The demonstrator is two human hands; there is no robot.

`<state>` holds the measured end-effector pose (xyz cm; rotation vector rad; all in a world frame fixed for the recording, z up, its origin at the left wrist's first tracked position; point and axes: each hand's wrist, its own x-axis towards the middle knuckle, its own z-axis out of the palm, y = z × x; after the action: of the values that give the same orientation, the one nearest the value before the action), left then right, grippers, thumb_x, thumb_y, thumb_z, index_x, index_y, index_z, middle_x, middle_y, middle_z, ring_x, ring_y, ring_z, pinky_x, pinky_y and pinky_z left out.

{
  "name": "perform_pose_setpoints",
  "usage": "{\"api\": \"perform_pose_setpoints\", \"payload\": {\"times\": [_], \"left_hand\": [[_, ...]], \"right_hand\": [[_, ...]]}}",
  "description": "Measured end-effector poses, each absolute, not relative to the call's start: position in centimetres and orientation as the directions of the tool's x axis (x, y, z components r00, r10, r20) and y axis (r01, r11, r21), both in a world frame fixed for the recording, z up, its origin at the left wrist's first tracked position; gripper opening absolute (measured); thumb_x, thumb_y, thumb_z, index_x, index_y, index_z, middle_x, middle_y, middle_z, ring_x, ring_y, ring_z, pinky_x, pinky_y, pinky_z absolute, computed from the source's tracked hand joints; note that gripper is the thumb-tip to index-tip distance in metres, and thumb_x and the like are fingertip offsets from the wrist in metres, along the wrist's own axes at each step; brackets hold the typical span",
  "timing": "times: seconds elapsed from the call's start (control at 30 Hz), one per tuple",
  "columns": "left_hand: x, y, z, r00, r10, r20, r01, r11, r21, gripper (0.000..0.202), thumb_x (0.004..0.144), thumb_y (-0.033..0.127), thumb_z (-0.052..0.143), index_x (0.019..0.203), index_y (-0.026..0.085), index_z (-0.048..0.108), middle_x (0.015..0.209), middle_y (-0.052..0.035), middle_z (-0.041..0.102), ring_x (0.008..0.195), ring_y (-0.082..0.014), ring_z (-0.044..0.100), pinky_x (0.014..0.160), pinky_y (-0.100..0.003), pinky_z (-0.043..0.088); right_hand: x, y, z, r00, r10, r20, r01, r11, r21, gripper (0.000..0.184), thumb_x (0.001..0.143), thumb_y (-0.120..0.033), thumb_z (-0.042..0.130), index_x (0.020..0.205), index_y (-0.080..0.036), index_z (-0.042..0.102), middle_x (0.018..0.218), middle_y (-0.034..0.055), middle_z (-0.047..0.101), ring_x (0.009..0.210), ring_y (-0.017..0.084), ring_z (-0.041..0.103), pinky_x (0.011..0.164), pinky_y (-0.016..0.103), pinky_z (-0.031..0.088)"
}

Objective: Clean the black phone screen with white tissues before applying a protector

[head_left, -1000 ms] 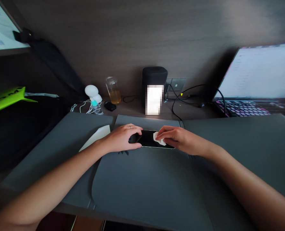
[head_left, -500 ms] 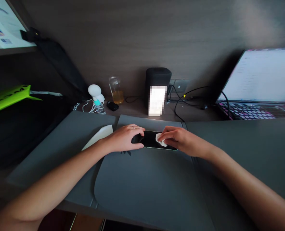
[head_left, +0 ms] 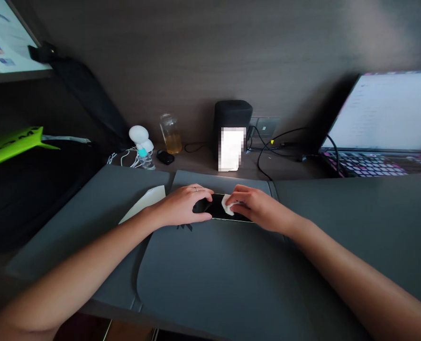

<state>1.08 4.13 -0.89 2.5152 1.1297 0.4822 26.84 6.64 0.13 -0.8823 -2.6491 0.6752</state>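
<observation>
Black glass faces up on the slim rectangular phone (head_left: 217,204) lying lengthwise between the two hands, on a dark grey, round-cornered flat cover (head_left: 214,274). Left hand (head_left: 178,204): thumb at the near long edge, fingers at the far one, clamped across the phone's left portion; a plain ring sits on one finger. Right hand (head_left: 263,207): thumb and fingers closed on a crumpled white wad, tissue-like (head_left: 227,205), held at the glass just to the right of the left-hand grip. Exact contact under the wad is hidden by the fingers. Progress, as judged: work in hand, partway. Done: phone steadied, wad gathered in the pinch and brought to the screen. Left, as judged: the bare dark strip between wad and left grip, plus whatever glass the left hand covers. Right end of the phone is largely hidden by the right hand; cannot tell how much of the surface is finished, nor whether any marks remain. Surroundings: flat white paper sheet (head_left: 145,201) just left of the left grip, partly behind the forearm; black fabric-like rounded block (head_left: 233,112) beyond both grips; clear bottle holding amber liquid (head_left: 173,140) beyond the left grip; open laptop with lit screen (head_left: 398,113) well right of the right grip.
</observation>
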Motion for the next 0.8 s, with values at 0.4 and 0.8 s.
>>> {"api": "perform_pose_setpoints", "payload": {"times": [0.4,0.8], "left_hand": [[1.4,3.9,-0.7,0.613,0.773,0.164,0.655,-0.614,0.441,0.025,0.082,0.034,0.067,0.104,0.025,0.06,0.131,-0.0053,0.062,0.119,-0.0258,0.057,0.099,-0.044,0.047],[1.3,4.0,-0.8,0.614,0.773,0.16,0.657,-0.613,0.439,0.026,0.083,0.035,0.067,0.106,0.025,0.06,0.132,-0.0057,0.062,0.121,-0.0258,0.056,0.099,-0.043,0.047]], "right_hand": [[27.4,6.1,0.5,-0.775,0.626,0.084,0.522,0.709,-0.474,0.018,0.097,-0.02,0.049,0.093,-0.019,0.067,0.091,0.0045,0.059,0.076,0.014,0.058,0.073,0.031,0.046],[28.7,7.0,0.3,-0.791,0.603,0.105,0.465,0.705,-0.536,0.018,0.093,-0.032,0.058,0.104,-0.024,0.069,0.111,0.0081,0.057,0.11,0.022,0.055,0.095,0.038,0.044]]}}
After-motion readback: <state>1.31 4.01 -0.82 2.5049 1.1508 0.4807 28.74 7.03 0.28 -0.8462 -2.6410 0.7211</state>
